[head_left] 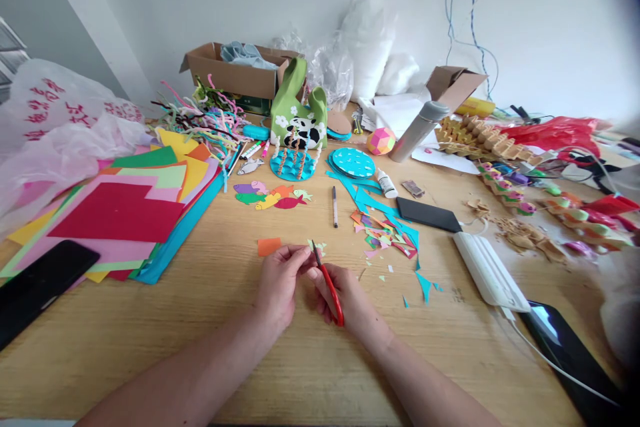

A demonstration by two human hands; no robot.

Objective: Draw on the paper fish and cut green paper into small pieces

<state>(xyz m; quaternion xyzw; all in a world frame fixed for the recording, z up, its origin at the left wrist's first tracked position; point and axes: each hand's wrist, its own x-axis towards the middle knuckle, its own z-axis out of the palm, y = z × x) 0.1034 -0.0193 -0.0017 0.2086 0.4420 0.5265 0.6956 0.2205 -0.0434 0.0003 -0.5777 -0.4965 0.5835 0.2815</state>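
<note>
My right hand is closed around a pair of red-handled scissors, the dark blades pointing away from me. Beside it, my left hand is pinched, its fingertips close to the blades; what it holds, if anything, is too small to make out. Tiny pale green scraps show just past the fingertips. An orange paper rectangle lies on the table by my left hand. Farther off are several coloured paper fish in a group and a pen.
Stacked coloured sheets and a black phone lie left. Paper scraps, a glue bottle, a black slab and a white power strip lie right. Behind stand blue discs, a green bag and a grey flask.
</note>
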